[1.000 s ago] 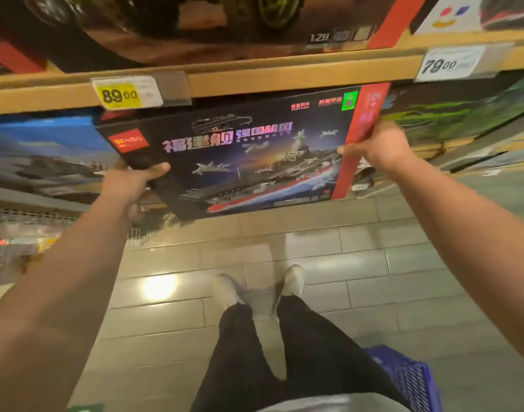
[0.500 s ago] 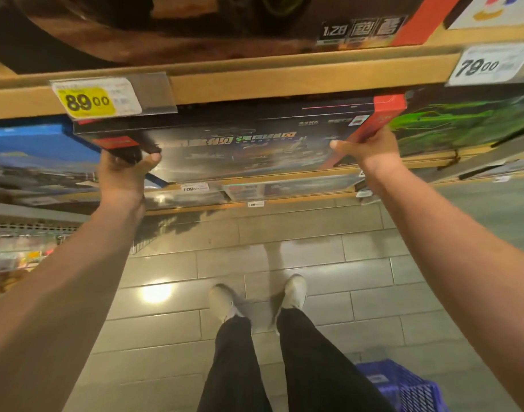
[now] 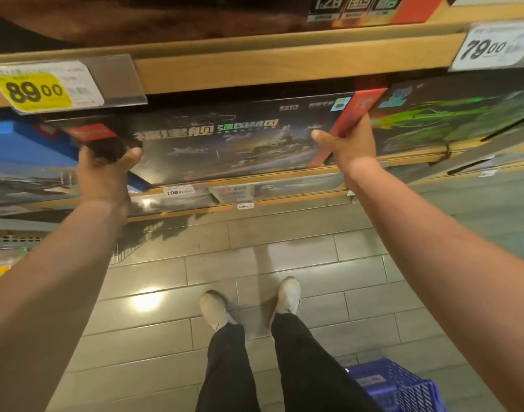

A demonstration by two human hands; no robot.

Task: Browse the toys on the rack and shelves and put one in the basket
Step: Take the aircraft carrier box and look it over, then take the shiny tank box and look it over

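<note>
Fingers of the left hand [image 3: 104, 176] and right hand [image 3: 351, 144] clamp opposite ends of the warship box [image 3: 225, 141], tilted against the shelf [image 3: 254, 69]. One grip slipping could drop it, missing the basket [image 3: 403, 385] on the floor.

Two hands [image 3: 103, 173], one basket [image 3: 403, 385]

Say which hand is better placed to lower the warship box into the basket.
Right, probably. The right hand grips the warship box at its red end, and the blue basket stands on the floor on that side. The left hand holds the far end.
</note>
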